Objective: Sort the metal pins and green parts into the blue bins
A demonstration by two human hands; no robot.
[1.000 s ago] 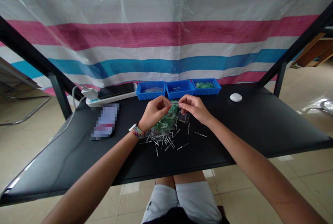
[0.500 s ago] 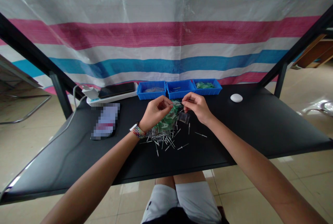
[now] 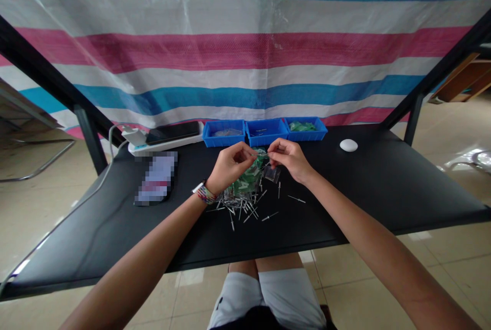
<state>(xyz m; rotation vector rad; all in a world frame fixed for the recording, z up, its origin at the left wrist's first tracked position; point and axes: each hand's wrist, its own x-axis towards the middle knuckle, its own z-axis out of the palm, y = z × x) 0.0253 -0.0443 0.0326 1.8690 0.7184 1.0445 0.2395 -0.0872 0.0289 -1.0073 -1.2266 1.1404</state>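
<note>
Between my two hands stretches a thin metal rivet, pinched at one end by my left hand and at the other by my right hand. Both hands hover over a pile of green pieces on the black table. Many loose pop rivets lie heaped and scattered just in front of that pile. Under my right fingers rests a small clear plastic bag. My fingertips partly hide the rivet.
Three blue bins stand at the back: the left bin has clear bags, the middle bin a few rivets, the right bin green pieces. Left are a power strip, a dark phone and a blurred-out phone; right, a white mouse.
Hardly anything differs. My right hand has shifted very slightly toward the left one, and both keep the rivet between them.
</note>
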